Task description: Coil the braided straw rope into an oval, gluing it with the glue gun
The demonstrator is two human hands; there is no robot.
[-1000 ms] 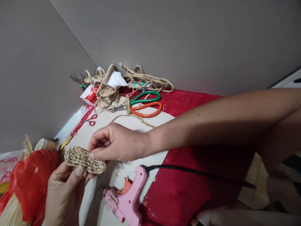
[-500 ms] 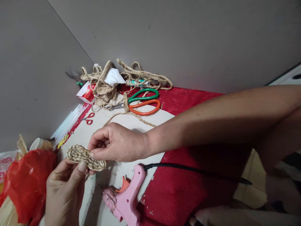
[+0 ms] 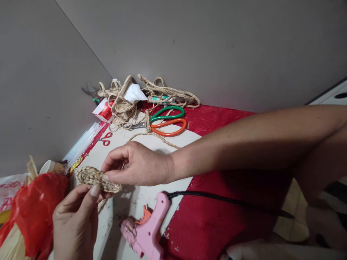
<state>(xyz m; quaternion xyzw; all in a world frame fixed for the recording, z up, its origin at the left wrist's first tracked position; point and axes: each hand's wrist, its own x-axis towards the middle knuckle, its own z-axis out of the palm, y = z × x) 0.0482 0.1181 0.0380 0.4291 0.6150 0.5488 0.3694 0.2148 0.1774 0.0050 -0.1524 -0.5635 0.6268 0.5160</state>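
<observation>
Between my two hands is a small oval coil of braided straw cord [image 3: 90, 177], held above the white board. My left hand [image 3: 78, 216] pinches its lower edge, thumb on the near face. Across the upper right edge, my right hand [image 3: 132, 164] grips it between thumb and curled fingers. A bit of cord hangs below the coil, by the left fingertips. Below my right hand lies a pink glue gun [image 3: 153, 229] with an orange trigger, its black cable running right. The coil's far side is hidden.
Large scissors [image 3: 170, 121] with green and orange handles lie behind my hands, beside tangled braided cord [image 3: 121, 108]. Small red scissors [image 3: 105, 139], clear glue sticks [image 3: 84, 139], a paper cup [image 3: 51, 167] and a red plastic bag [image 3: 38, 213] are left. Grey walls [image 3: 189, 47] stand behind.
The coil has tilted slightly in my fingers, and a bit of cord now shows beneath it. The background has shifted a little right and down in view. Both hands keep their grip.
</observation>
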